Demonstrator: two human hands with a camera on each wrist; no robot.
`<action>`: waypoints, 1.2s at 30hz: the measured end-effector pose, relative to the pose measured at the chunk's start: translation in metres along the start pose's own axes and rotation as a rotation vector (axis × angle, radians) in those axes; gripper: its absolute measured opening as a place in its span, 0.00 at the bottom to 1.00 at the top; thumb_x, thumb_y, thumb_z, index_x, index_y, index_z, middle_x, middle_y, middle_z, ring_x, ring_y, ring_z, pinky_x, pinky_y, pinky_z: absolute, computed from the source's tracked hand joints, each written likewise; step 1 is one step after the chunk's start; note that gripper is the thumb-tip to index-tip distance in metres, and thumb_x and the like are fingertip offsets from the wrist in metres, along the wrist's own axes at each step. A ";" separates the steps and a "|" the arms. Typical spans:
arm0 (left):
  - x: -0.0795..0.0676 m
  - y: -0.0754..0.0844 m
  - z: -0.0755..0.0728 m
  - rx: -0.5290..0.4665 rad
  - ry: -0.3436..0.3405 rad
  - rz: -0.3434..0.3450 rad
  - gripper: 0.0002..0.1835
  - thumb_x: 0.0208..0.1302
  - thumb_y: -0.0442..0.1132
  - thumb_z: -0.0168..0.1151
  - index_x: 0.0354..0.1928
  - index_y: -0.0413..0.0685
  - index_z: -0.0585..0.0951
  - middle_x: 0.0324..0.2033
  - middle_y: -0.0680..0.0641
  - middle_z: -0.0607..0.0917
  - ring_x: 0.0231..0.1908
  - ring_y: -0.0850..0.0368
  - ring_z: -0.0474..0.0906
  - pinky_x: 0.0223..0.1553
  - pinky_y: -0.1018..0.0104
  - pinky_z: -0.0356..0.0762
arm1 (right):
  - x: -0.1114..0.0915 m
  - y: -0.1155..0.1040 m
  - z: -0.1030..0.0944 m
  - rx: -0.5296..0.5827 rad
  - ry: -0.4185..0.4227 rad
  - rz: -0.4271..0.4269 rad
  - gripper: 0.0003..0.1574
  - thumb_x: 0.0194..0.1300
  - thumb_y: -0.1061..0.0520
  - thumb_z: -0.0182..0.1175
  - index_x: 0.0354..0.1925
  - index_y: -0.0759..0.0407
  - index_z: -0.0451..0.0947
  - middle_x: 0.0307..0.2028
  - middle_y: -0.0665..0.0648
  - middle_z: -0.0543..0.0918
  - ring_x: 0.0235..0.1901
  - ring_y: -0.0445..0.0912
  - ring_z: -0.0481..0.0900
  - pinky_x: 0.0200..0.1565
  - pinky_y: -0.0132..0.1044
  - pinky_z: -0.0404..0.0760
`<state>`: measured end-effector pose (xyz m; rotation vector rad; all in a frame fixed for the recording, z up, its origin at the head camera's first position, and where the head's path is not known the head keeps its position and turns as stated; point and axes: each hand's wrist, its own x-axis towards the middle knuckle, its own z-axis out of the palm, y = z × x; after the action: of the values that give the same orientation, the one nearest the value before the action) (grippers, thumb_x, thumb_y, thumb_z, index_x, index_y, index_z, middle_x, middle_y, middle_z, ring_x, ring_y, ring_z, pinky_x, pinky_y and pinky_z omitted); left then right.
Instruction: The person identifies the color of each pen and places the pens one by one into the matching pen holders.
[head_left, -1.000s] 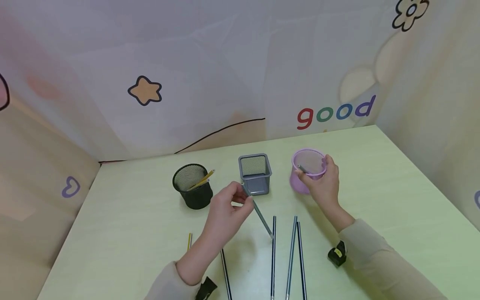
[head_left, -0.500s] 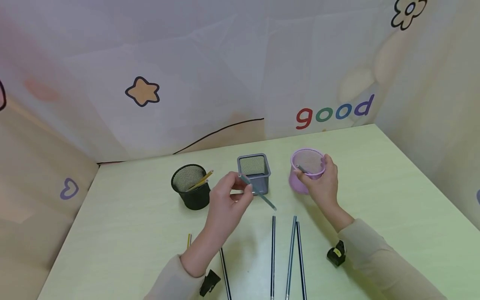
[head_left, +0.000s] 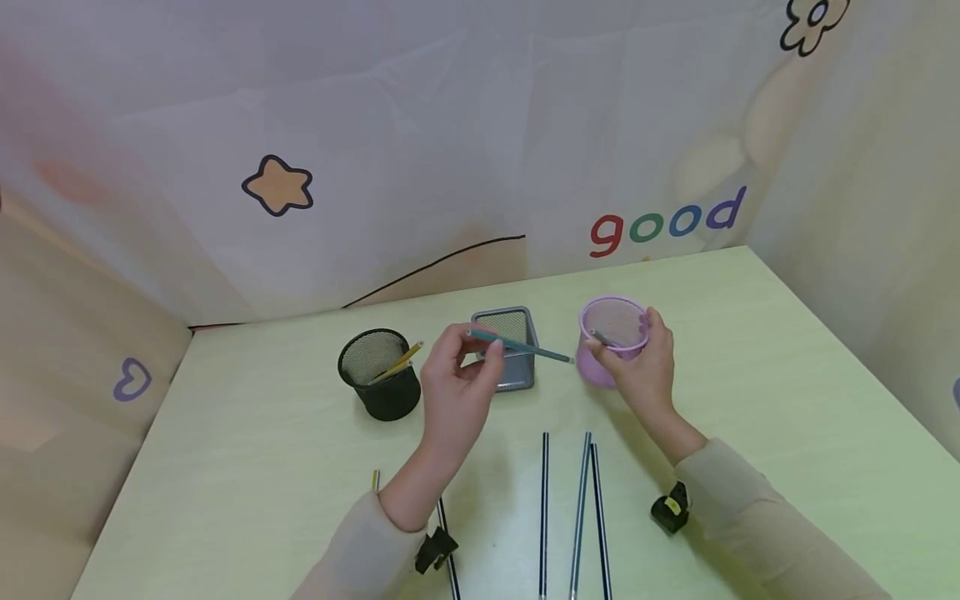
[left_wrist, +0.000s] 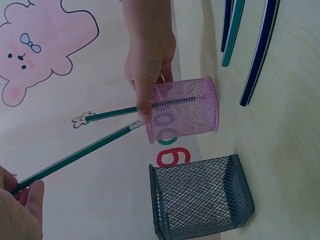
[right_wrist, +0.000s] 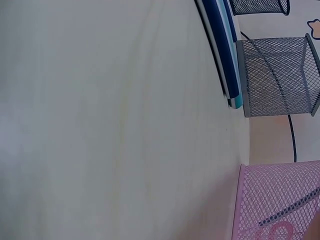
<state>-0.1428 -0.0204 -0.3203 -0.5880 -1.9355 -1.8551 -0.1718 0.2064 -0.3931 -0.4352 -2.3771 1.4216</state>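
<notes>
My left hand (head_left: 459, 392) pinches a green pencil (head_left: 528, 346) near one end, thumb against fingers. The pencil slants slightly down to the right, its far tip close by the pink mesh pencil cup (head_left: 597, 367). In the left wrist view that pencil (left_wrist: 80, 154) points at the cup's rim. My right hand (head_left: 643, 368) grips the pink cup at its rim, thumb on the near side, fingers on the far right side. Another green pencil (left_wrist: 111, 114) leans inside the pink cup, its end sticking out over the rim. The right wrist view shows the pink cup (right_wrist: 280, 200) at its lower right corner.
A grey square mesh cup (head_left: 516, 375) stands behind my left hand. Left of it is a black round mesh cup (head_left: 386, 398) with yellow pencils (head_left: 401, 360) in it. Dark blue pencils (head_left: 544, 508) and a green pencil (head_left: 581, 517) lie on the table (head_left: 225, 467).
My left hand has moved up and slightly forward. The green pencil in it has swung from steeply slanted to nearly level, its far tip now by the pink cup. My right hand stays on the cup.
</notes>
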 end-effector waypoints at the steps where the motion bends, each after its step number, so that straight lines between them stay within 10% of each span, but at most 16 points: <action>1: 0.001 -0.001 0.002 -0.015 0.008 -0.006 0.06 0.60 0.25 0.58 0.40 0.32 0.76 0.36 0.37 0.78 0.37 0.57 0.79 0.39 0.67 0.82 | 0.000 0.000 0.000 -0.001 0.002 0.000 0.59 0.54 0.49 0.70 0.72 0.62 0.47 0.65 0.68 0.60 0.65 0.62 0.60 0.64 0.57 0.64; 22: 0.015 -0.008 0.036 -0.201 0.073 0.009 0.08 0.62 0.25 0.56 0.42 0.28 0.74 0.39 0.32 0.77 0.38 0.62 0.77 0.41 0.67 0.82 | 0.003 0.000 -0.001 -0.017 0.026 -0.030 0.59 0.50 0.49 0.73 0.70 0.63 0.51 0.63 0.69 0.62 0.63 0.60 0.62 0.63 0.56 0.66; 36: 0.006 -0.027 0.059 -0.061 -0.035 -0.020 0.07 0.63 0.28 0.58 0.43 0.34 0.77 0.40 0.38 0.81 0.38 0.45 0.81 0.35 0.73 0.80 | -0.001 0.000 -0.002 -0.005 0.017 -0.015 0.60 0.51 0.50 0.72 0.71 0.64 0.49 0.64 0.69 0.61 0.62 0.60 0.63 0.63 0.56 0.66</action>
<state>-0.1625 0.0383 -0.3418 -0.6264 -1.9192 -1.9341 -0.1698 0.2069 -0.3921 -0.4282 -2.3660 1.4009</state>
